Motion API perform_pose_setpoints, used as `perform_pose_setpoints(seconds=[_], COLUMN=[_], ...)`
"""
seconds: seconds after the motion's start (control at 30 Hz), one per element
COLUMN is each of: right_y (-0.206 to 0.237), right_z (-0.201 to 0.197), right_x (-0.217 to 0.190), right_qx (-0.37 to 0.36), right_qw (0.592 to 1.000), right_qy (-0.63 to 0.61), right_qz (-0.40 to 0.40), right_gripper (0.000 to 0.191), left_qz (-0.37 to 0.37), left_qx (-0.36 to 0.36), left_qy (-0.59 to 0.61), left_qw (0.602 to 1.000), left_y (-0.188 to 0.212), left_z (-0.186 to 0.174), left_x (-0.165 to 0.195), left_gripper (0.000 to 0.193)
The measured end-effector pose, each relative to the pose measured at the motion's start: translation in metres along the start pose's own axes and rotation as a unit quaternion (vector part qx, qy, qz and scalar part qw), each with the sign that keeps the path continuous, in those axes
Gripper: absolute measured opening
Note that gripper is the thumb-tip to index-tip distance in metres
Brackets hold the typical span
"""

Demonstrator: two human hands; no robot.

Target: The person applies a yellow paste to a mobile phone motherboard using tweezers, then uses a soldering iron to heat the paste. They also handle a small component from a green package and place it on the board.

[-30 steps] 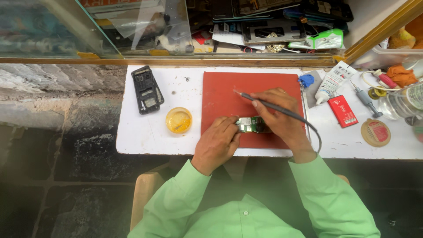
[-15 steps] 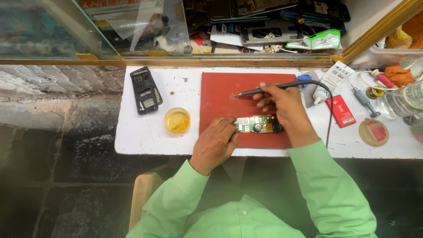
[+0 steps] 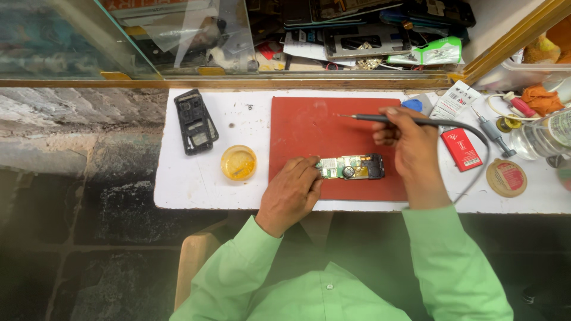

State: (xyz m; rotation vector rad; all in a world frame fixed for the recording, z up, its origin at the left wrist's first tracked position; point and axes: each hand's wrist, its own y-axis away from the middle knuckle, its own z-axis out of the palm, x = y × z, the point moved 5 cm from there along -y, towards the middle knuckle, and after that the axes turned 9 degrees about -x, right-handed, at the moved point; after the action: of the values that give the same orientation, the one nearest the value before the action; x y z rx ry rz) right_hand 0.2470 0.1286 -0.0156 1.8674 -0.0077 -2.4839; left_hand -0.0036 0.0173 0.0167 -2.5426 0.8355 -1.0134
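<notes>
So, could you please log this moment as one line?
left hand: steadies circuit board | right hand: holds soldering iron above red mat

A narrow white-painted surface, scuffed and stained, juts over a dark stone-tiled floor. Behind it runs a wooden-framed glass display case crammed with phone parts and papers. To the left lies a rough grey stone ledge. A pale wooden seat edge shows below. Light is soft and even.
</notes>
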Motion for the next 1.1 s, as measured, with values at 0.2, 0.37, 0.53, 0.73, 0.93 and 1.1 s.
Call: perform_pose_setpoints(seconds=[0.2,0.37,0.53,0.73,0.93,1.1], right_y=[0.071,0.109,0.124,0.144,0.158,0.156], right_z=[-0.021,-0.028,-0.025,-0.01,0.012,0.025], right_x=[-0.007,0.004,0.019,0.023,0.027,0.023], right_qx=[-0.012,0.003,0.002,0.009,0.059,0.076], right_qw=[0.995,0.995,0.988,0.993,0.974,0.953], right_qy=[-0.101,-0.087,-0.131,-0.014,0.195,0.278], right_qz=[-0.02,-0.053,-0.082,-0.117,-0.099,-0.093], right_gripper=[0.024,0.022,0.022,0.025,0.022,0.016], left_qz=[-0.005,-0.007,-0.012,-0.015,-0.008,-0.002], left_qx=[-0.012,-0.012,-0.013,-0.015,-0.008,0.003], left_qy=[-0.003,-0.001,-0.002,-0.003,-0.01,-0.019], left_qw=[1.0,1.0,1.0,1.0,1.0,1.0], left_y=[0.0,0.0,-0.001,0.0,-0.001,-0.001], left_z=[0.002,0.002,0.001,0.001,0.002,0.002], left_x=[0.0,0.0,0.0,0.001,0.001,0.001], left_gripper=[0.014,0.012,0.012,0.011,0.014,0.016])
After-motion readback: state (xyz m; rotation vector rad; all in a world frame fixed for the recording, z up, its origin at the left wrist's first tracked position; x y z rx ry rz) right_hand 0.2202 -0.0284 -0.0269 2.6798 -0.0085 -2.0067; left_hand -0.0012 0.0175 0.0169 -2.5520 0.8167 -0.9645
